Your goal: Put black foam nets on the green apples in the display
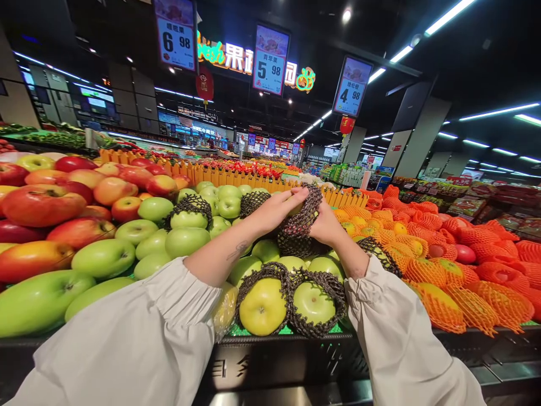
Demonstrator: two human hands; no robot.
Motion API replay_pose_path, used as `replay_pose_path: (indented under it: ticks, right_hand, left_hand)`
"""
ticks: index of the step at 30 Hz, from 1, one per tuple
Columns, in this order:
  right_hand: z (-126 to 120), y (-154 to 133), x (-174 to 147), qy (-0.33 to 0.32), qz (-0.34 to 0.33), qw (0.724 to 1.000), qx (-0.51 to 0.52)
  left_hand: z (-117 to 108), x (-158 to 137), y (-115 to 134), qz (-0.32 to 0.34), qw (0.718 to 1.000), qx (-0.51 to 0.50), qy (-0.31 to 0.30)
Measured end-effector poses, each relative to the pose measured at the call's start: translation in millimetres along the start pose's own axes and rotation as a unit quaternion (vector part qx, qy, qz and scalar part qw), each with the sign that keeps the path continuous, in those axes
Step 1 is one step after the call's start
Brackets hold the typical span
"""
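Above the green apples, both hands are at a black foam net sleeve (303, 217). My left hand (281, 210) closes on it from the left, fingers reaching over its upper part. From the right side, my right hand (327, 224) grips the same sleeve. Whether an apple is inside it is mostly hidden by the fingers and the mesh. Below, at the front of the display, a yellow-green apple (262, 307) and a paler green apple (314, 301) each sit in black netting. Bare green apples (186, 241) are heaped to the left of my forearms.
Red-yellow apples (46, 204) are piled at left. Fruit in orange nets (439, 270) and red nets (486, 242) fills the right. A low orange fence (236, 179) runs behind the fruit; a black display edge (287, 349) is in front. Price signs (270, 59) hang overhead.
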State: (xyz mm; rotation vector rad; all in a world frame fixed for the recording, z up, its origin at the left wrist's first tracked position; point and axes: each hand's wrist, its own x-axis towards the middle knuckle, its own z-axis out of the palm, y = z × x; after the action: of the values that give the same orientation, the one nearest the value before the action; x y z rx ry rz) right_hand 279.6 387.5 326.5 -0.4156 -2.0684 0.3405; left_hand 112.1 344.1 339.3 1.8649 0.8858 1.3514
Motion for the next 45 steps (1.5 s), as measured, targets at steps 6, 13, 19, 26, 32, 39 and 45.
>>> replay_pose_path:
  ticks: [6,13,19,26,32,39,45]
  right_hand:
    - [2.0,-0.9,2.7,0.02,0.015,0.998,0.057]
    - [2.4,6.3,2.1,0.068,0.078,0.994,0.042]
    - [2.2,13.0,1.8,0.108,0.098,0.989,0.031]
    - [-2.6,16.1,1.6,0.187,0.087,0.978,-0.008]
    - [-5.2,13.4,5.0,0.266,0.1,0.957,0.066]
    - [-3.6,7.8,9.0,0.267,0.102,0.942,0.176]
    - [-2.7,1.4,6.5,0.225,0.088,0.953,0.185]
  left_hand:
    - [3.2,-5.5,2.2,0.051,0.979,0.162,0.11]
    - [1.8,-11.6,6.5,0.146,0.93,0.312,0.132]
    - [0.1,-8.1,5.8,0.235,0.928,0.264,0.12]
    - [1.2,-10.3,8.8,0.21,0.935,0.248,0.142]
    - [1.2,-10.6,7.2,0.233,0.943,0.214,0.107]
    - [-0.6,-9.3,3.5,0.232,0.94,0.222,0.112]
    - [-3.1,-8.8,3.1,0.205,0.959,0.192,0.037]
